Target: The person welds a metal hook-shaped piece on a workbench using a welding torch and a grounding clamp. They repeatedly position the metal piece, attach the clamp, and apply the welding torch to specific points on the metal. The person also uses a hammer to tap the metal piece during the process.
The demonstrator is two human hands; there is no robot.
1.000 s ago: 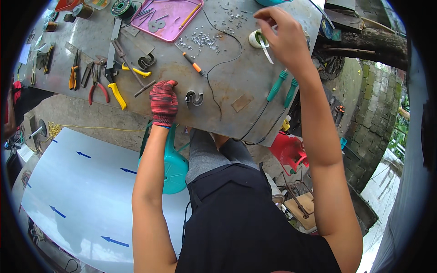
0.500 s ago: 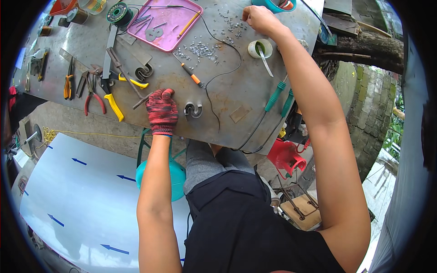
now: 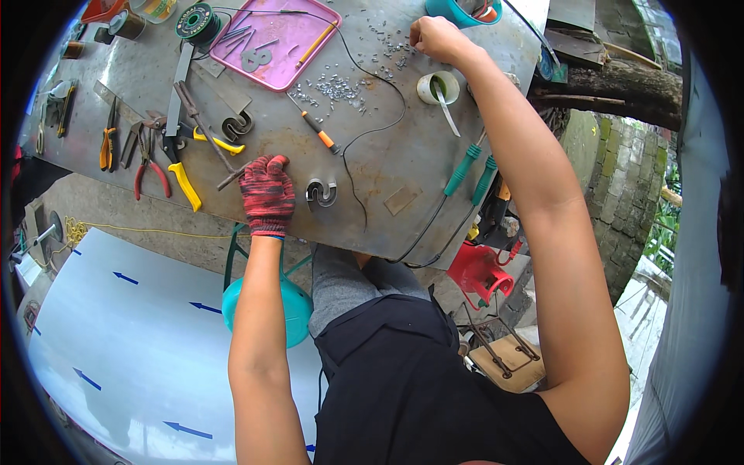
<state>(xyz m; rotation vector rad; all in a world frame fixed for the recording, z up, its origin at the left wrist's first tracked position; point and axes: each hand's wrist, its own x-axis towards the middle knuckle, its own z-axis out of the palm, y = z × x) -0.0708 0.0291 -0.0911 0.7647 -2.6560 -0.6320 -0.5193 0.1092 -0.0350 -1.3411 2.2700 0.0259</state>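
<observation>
My left hand [image 3: 266, 195], in a red-and-black knit glove, rests at the table's near edge with its fingers curled in; whether it holds anything is hidden. Its fingers lie against the end of a T-shaped metal hammer [image 3: 206, 130]. To its right stands an S-shaped metal strip [image 3: 321, 194]; a similar curled strip [image 3: 237, 125] lies beyond the hammer. My bare right hand [image 3: 439, 39] reaches to the far side, fingertips bent down and together beside scattered small metal pieces [image 3: 341, 91]. What they pinch is too small to make out. Close by is a white cup [image 3: 438, 87] with a flat strip in it.
A pink tray [image 3: 277, 83] holds metal rods, washers and a pencil. Pliers [image 3: 149, 167], yellow-handled snips [image 3: 184, 184], an orange-handled screwdriver [image 3: 320, 134] and a solder spool [image 3: 198, 23] lie leftward. Green-handled tools [image 3: 463, 168] with cables and a teal bowl [image 3: 465, 11] are on the right.
The whole view has shifted slightly, so the table appears a little farther left. Both hands stay at nearly the same spots, the right one still among the small pieces.
</observation>
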